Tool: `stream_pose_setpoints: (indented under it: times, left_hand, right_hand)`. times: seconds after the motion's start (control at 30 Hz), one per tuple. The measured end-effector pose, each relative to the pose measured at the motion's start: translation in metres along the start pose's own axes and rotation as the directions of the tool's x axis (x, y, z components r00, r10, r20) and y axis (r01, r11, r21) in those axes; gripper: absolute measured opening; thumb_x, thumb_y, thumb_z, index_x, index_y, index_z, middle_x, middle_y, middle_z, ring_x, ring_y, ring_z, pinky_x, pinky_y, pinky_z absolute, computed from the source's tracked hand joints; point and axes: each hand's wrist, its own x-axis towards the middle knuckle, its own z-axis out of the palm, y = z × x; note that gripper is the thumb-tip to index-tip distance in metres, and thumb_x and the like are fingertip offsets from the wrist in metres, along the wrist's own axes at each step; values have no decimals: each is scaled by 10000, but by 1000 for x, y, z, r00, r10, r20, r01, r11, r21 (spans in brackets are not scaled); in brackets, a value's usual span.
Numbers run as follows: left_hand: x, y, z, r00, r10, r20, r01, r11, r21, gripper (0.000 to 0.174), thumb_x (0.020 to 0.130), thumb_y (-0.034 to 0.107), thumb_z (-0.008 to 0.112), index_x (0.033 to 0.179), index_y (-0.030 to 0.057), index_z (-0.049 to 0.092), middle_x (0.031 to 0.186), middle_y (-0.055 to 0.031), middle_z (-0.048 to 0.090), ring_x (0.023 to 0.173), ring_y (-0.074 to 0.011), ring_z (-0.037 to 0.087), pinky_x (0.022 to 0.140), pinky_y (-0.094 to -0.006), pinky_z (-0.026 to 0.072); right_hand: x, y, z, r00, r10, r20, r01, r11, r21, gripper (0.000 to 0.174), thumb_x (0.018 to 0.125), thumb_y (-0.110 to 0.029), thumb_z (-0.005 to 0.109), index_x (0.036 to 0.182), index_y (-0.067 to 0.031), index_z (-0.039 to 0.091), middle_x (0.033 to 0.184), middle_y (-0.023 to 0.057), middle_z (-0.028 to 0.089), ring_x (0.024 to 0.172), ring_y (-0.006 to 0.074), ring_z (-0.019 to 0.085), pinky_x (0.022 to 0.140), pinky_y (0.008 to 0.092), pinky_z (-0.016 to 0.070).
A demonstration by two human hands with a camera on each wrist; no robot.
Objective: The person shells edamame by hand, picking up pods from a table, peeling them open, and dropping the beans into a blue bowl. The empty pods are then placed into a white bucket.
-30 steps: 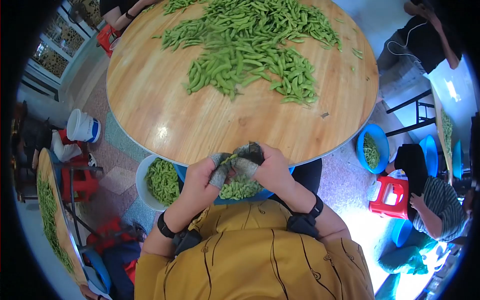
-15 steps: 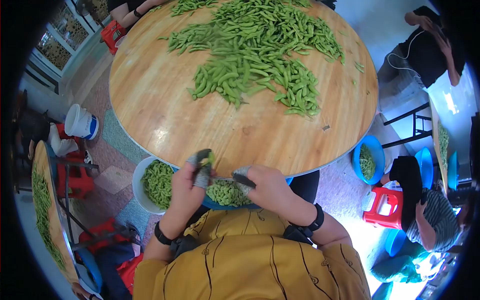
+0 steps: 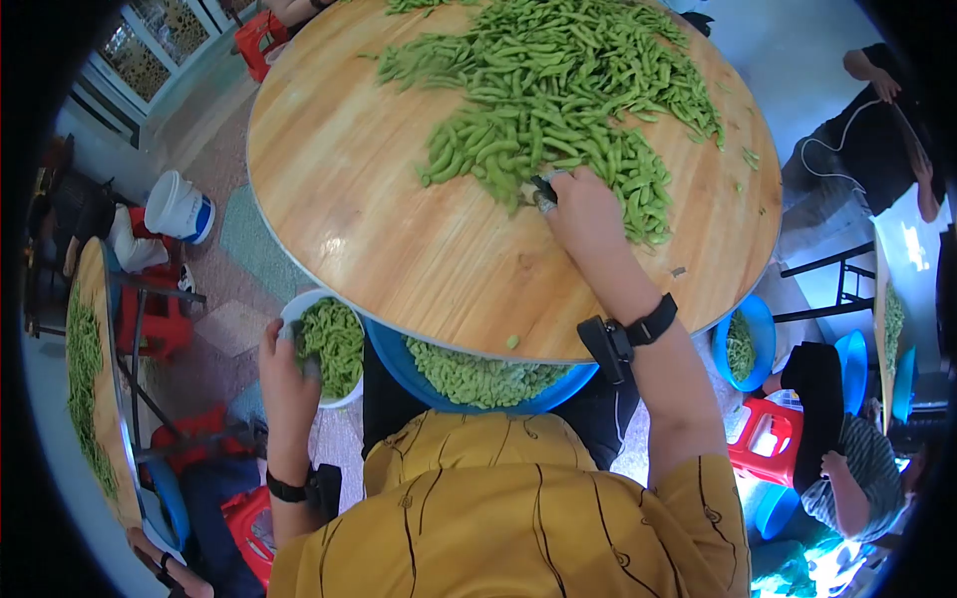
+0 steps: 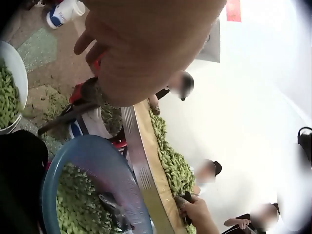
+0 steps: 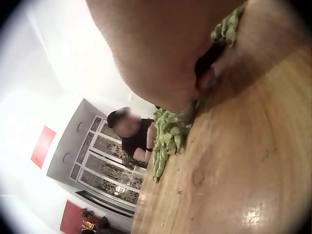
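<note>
Green soybean pods (image 3: 518,120) lie heaped on the round wooden table (image 3: 349,209). My right hand (image 3: 588,214) reaches over the table, fingertips at the near edge of the heap. The back of the hand hides whether the fingers pinch a pod. My left hand (image 3: 287,384), its fingers loosely extended, hangs by the left rim of a white bucket (image 3: 297,307) of green pods (image 3: 334,344). Grey wraps cover some fingertips on both hands. A blue basin (image 3: 384,351) of shelled beans (image 3: 478,377) sits below the table edge, between the arms.
One stray green piece (image 3: 512,342) lies near the table's front edge. Another blue basin (image 3: 764,344) and a red stool (image 3: 766,439) stand to the right. At left are a white bucket (image 3: 179,207) and a second table (image 3: 112,399) with pods. Several people sit or stand around.
My hands were together over the blue basin around a pod, then parted. The left has moved left to the white bucket and no longer shows green in it; the right has reached forward to the heap.
</note>
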Motion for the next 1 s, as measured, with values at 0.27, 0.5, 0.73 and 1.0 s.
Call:
stream_pose_setpoints:
  times: [0.27,0.5,0.73,1.0]
  left_hand:
    - [37,122,23,957,290,-7,-236,762,-603,258,804,-9,598,1058,25,628,975,-167,626,885,-311,636,751,-350,511]
    - [44,150,46,454,469,758,871,-55,-488,188,953,182,512,1047,39,590,914,-67,639,738,-133,615,644,-256,488]
    - [39,124,38,652,290,701,741,-45,-670,232,944,156,537,1109,2,586,929,-85,639,760,-151,614,669,-259,507]
    - [32,126,25,715,260,649,669,15,-743,244,932,92,555,1144,-27,570,928,-74,637,788,-146,627,723,-272,532]
  right_hand:
    - [-71,-26,-34,987,-19,159,-37,940,339,218,817,-170,656,988,-34,650,797,101,646,696,237,627,588,339,485]
    - [-109,-56,-46,776,177,605,-628,136,766,165,876,-114,621,994,-2,651,811,-7,659,744,89,588,660,266,482]
    - [-130,-59,-31,930,-80,360,-109,873,475,327,824,-201,590,1089,-10,591,917,231,616,890,398,591,769,446,486]
    - [-138,-63,-39,903,-17,429,-357,526,772,302,922,-92,536,1215,-20,511,796,25,583,631,74,526,557,233,444]
